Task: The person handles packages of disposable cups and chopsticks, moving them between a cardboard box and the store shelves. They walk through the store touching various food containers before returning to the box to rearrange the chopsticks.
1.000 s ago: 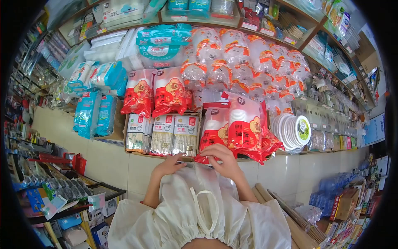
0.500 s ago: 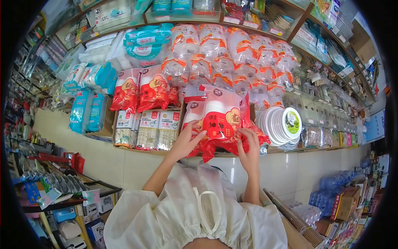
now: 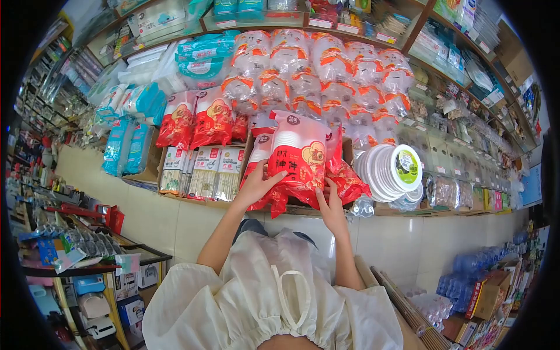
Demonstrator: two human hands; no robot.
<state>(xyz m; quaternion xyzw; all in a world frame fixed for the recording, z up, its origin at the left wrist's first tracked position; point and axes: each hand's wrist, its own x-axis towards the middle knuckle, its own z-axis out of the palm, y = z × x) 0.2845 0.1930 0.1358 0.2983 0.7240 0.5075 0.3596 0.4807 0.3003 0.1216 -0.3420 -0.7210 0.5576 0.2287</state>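
A red and clear bag of white paper cups [image 3: 297, 154] stands upright over a box of similar red bags. My left hand [image 3: 261, 185] lies against its lower left side, thumb across the front, some fingers hidden. At the lower right corner of the bag, my right hand [image 3: 329, 204] has its fingers bent against the red plastic. Both hands hold the bag between them. Other red bags [image 3: 347, 182] lie behind and right of it. Packs of bamboo chopsticks [image 3: 204, 173] stand in a box to the left, below two more red cup bags [image 3: 212, 119].
White round lids with a green label [image 3: 406, 167] are stacked at the right. Clear bags with orange print [image 3: 290, 53] are piled behind. Blue packs [image 3: 139, 149] stand at the left. A bundle of poles [image 3: 411, 309] leans at lower right.
The cup bag and both hands have shifted slightly left in view, and the bag appears larger and more upright. The surrounding shelves have shifted a little with the camera.
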